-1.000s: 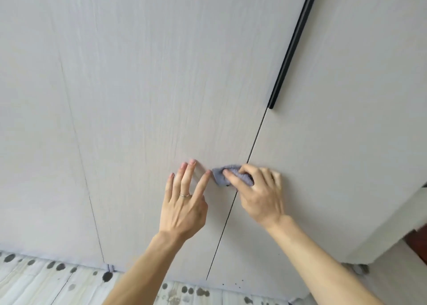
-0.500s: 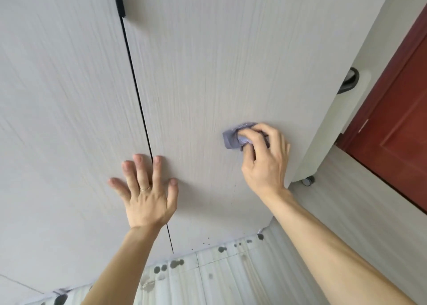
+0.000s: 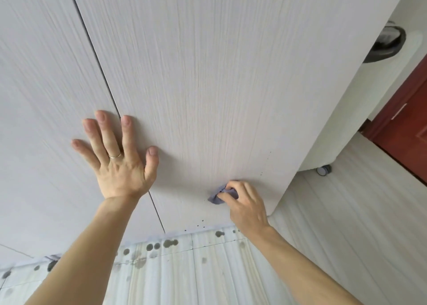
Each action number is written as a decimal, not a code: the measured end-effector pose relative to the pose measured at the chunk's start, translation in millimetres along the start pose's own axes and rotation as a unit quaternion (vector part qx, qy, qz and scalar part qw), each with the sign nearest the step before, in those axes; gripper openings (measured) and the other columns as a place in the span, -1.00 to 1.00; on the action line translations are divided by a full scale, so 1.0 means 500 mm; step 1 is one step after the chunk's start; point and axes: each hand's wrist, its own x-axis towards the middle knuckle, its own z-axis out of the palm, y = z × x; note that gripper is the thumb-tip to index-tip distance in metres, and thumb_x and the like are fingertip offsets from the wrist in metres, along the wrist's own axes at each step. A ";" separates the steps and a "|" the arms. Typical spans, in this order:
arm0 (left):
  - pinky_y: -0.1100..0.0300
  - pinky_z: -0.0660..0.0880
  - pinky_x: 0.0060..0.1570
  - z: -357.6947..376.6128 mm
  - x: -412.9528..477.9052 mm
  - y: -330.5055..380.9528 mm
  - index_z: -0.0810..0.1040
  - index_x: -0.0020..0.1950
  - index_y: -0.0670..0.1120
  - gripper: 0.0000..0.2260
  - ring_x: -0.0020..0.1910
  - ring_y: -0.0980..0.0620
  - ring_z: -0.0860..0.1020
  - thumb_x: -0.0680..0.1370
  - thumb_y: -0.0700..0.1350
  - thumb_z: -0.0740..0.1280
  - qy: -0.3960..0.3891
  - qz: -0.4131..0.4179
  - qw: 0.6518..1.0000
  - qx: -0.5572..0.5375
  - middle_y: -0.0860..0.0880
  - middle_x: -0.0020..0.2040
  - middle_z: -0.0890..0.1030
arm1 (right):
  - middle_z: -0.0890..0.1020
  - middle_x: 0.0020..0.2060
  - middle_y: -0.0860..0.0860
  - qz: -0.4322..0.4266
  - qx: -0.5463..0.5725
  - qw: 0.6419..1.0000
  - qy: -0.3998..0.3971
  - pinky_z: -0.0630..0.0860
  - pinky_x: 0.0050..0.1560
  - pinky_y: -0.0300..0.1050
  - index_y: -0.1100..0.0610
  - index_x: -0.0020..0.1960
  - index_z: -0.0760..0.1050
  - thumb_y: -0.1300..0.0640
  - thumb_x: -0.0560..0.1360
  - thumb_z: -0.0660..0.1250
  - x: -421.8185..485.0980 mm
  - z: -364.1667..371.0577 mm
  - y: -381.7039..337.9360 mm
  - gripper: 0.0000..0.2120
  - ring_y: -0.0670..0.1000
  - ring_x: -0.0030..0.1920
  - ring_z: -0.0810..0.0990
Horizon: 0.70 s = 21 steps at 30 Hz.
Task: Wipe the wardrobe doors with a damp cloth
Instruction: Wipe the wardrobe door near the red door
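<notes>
Two pale wood-grain wardrobe doors fill the view, the right door (image 3: 219,85) and the left door (image 3: 41,120), split by a thin dark gap. My left hand (image 3: 120,164) lies flat with fingers spread across that gap, a ring on one finger. My right hand (image 3: 245,203) grips a small bunched grey-blue cloth (image 3: 217,197) and presses it on the right door near its bottom right corner. Most of the cloth is hidden under my fingers.
Pale striped floor tiles (image 3: 184,270) with dark spots run along the wardrobe's base. A white unit on a castor wheel (image 3: 323,170) stands just right of the wardrobe. A dark red door (image 3: 406,129) is at the far right.
My right hand has slid the cloth down the right door toward its bottom corner. My left hand stays flat on the gap between the doors. The view has tilted lower.
</notes>
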 end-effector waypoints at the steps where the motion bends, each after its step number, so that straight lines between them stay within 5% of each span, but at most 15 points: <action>1: -0.10 -0.44 0.48 0.003 -0.005 0.004 -0.20 0.65 -0.02 -0.34 0.56 -0.34 -0.22 0.67 0.15 0.03 0.005 0.002 1.000 0.000 -0.44 0.54 0.00 | 0.55 -0.06 -0.06 0.008 -0.006 1.000 0.005 0.41 -0.21 -0.13 0.00 -0.09 0.63 0.49 0.12 0.39 -0.007 0.001 -0.001 -0.49 0.00 -0.10 0.42; 5: -0.08 -0.43 0.47 -0.001 -0.008 0.006 -0.21 0.65 -0.01 -0.35 0.46 -0.49 -0.02 0.67 0.15 0.04 -0.012 -0.010 1.000 -0.003 -0.57 0.45 0.15 | 0.59 -0.06 -0.13 0.044 -0.004 0.997 0.068 0.30 -0.18 -0.10 -0.10 -0.09 0.63 0.39 0.25 0.44 0.019 -0.045 0.008 -0.58 0.00 -0.09 0.44; 9: -0.09 -0.42 0.47 -0.006 -0.006 0.015 -0.21 0.65 -0.01 -0.35 0.46 -0.52 0.00 0.68 0.15 0.03 -0.022 -0.012 1.000 0.004 -0.58 0.46 0.14 | 0.58 0.04 -0.02 0.112 0.059 0.964 0.233 0.43 -0.08 0.02 0.04 0.03 0.66 0.36 0.40 0.36 0.104 -0.165 0.055 -0.69 0.11 -0.07 0.48; 13: -0.08 -0.43 0.48 -0.007 -0.004 0.019 -0.22 0.65 -0.02 -0.35 0.46 -0.51 -0.01 0.67 0.15 0.02 -0.020 -0.009 1.000 -0.001 -0.57 0.46 0.13 | 0.54 0.05 0.10 0.202 0.131 0.910 0.338 0.32 0.18 -0.32 0.18 0.02 0.62 0.46 0.36 0.27 0.161 -0.228 0.095 -0.67 0.14 0.06 0.52; 17: -0.08 -0.42 0.48 -0.011 -0.004 0.019 -0.17 0.65 -0.03 -0.36 0.46 -0.55 0.00 0.67 0.15 0.01 -0.025 -0.015 0.999 -0.021 -0.57 0.47 0.11 | 0.55 -0.01 0.06 0.219 0.137 0.916 0.306 0.31 0.09 -0.42 0.16 -0.06 0.66 0.51 0.31 0.29 0.082 -0.145 0.091 -0.64 0.14 -0.03 0.53; 21: -0.59 -0.06 0.35 -0.010 -0.007 0.017 -0.10 0.64 -0.06 -0.37 0.43 -0.67 0.07 0.66 0.18 0.00 -0.061 -0.062 0.995 -0.045 -0.54 0.50 0.08 | 0.46 -0.03 -0.16 0.326 0.190 0.900 0.218 0.34 0.01 -0.50 0.07 -0.14 0.69 0.51 0.29 0.32 -0.016 -0.035 0.077 -0.61 0.09 -0.02 0.55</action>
